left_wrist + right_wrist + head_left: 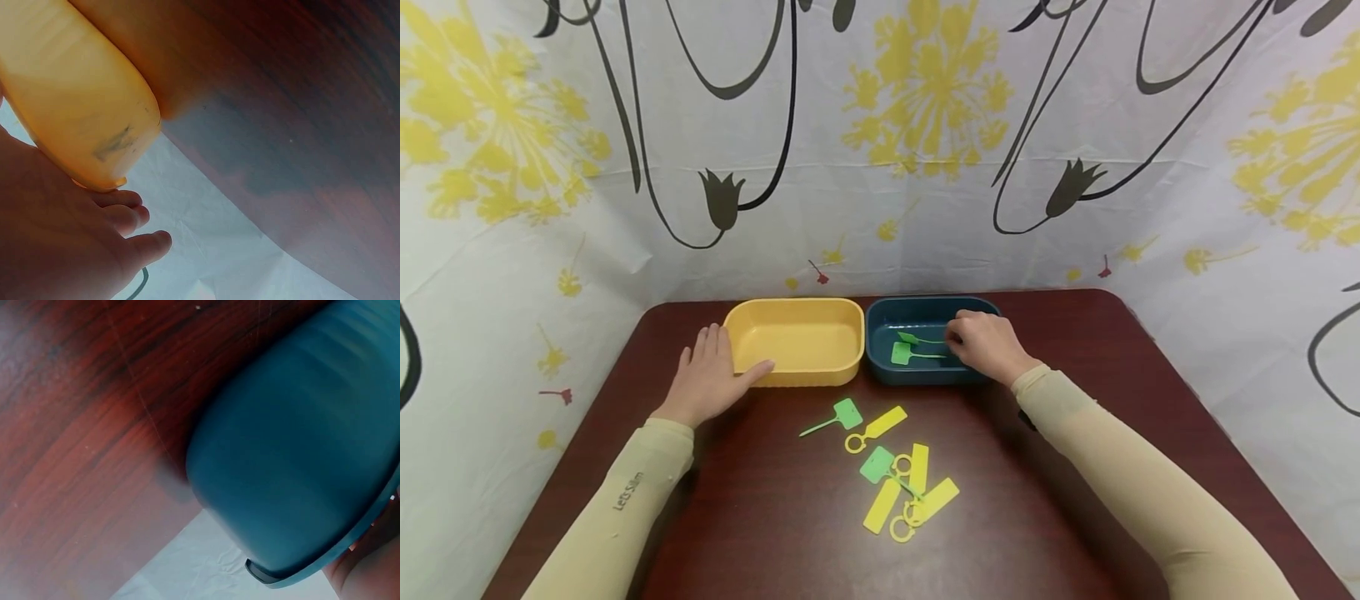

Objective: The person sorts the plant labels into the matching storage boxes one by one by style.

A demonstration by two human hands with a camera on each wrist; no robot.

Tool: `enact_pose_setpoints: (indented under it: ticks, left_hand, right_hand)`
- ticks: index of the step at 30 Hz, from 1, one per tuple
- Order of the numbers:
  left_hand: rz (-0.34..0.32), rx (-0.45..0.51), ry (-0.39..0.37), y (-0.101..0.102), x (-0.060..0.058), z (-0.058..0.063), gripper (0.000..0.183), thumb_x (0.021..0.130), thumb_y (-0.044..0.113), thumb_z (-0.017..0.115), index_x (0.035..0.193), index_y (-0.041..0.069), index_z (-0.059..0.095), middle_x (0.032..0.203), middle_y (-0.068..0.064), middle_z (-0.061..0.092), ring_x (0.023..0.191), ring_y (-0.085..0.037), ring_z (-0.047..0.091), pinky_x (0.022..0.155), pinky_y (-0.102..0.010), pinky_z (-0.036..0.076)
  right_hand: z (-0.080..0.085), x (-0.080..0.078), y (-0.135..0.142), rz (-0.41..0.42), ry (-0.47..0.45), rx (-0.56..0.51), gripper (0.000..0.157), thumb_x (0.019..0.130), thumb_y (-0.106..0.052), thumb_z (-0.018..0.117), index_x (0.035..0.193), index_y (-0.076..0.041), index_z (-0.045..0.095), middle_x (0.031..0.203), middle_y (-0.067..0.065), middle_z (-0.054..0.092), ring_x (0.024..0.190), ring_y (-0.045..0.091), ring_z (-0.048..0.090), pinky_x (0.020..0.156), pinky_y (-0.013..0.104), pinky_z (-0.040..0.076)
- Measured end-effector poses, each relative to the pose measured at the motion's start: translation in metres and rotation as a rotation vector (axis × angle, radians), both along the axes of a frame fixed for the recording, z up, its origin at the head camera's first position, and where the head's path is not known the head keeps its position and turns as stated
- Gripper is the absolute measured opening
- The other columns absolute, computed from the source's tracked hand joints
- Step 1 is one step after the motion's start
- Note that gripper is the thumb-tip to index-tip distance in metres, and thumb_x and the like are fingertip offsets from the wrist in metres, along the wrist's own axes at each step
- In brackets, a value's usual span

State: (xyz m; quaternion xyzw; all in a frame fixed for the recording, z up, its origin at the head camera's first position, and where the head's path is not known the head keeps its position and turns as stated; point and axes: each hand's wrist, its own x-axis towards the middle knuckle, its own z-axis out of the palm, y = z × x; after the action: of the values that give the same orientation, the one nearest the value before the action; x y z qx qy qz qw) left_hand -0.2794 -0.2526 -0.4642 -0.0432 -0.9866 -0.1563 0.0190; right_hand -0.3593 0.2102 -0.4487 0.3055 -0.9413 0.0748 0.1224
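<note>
My right hand (pixel 988 343) reaches into the dark blue bin (pixel 925 377), fingers curled. The thin stem of a green plastic tag (pixel 908 338) runs to its fingertips, and the hand seems to pinch it there; the fingers hide the stem's end. Another green tag (pixel 901 353) lies in the bin just below. The blue bin's outer wall (pixel 294 444) fills much of the right wrist view, hiding most of the fingers. My left hand (pixel 703 379) rests with straight, spread fingers against the left end of the yellow bin (pixel 808 377), touching its rim.
On the dark red-brown table (pixel 760 517) in front of the bins lie a green tag (pixel 847 413) and a yellow ring tag (pixel 886 422). Nearer is an overlapping pile of yellow ring tags (pixel 937 498) with a green tag (pixel 877 465). A patterned sheet (pixel 820 192) hangs behind.
</note>
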Motion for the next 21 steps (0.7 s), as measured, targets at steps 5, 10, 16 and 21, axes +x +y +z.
enact_pose_setpoints:
  ticks: [5,10,16,21]
  left_hand:
    - [0.002,-0.003,0.008,0.001,0.001,0.001,0.124,0.087,0.084,0.039,0.155,-0.013,0.004,0.16,-0.035,0.008,0.148,-0.051,0.007,0.113,-0.07,0.009]
    - [0.002,-0.002,0.009,0.001,0.001,0.003,0.123,0.087,0.085,0.038,0.155,-0.014,0.006,0.161,-0.035,0.007,0.148,-0.051,0.007,0.113,-0.07,0.009]
    - [0.001,-0.006,0.0,0.002,0.001,0.004,0.123,0.087,0.084,0.038,0.154,-0.014,0.005,0.16,-0.036,0.007,0.148,-0.052,0.007,0.113,-0.07,0.008]
    - [0.006,-0.005,-0.006,0.002,0.002,0.004,0.124,0.087,0.084,0.039,0.154,-0.014,0.006,0.16,-0.036,0.007,0.148,-0.052,0.007,0.113,-0.07,0.008]
  right_hand:
    - [0.001,-0.003,-0.001,-0.006,-0.035,0.015,0.006,0.092,-0.016,0.073,0.094,-0.017,0.079,0.088,-0.001,0.064,0.073,0.016,0.061,0.06,0.038,0.055]
    - [0.0,-0.008,-0.003,-0.017,-0.078,0.033,0.009,0.092,-0.016,0.071,0.092,-0.017,0.08,0.088,-0.002,0.066,0.07,0.014,0.06,0.058,0.037,0.053]
    - [0.0,-0.012,-0.004,0.005,-0.113,0.028,0.011,0.091,-0.011,0.07,0.087,-0.016,0.079,0.081,-0.003,0.067,0.061,0.012,0.055,0.054,0.034,0.048]
    - [0.0,-0.013,-0.006,0.008,-0.145,0.031,0.014,0.09,-0.008,0.069,0.083,-0.016,0.078,0.075,-0.005,0.064,0.057,0.012,0.051,0.053,0.032,0.043]
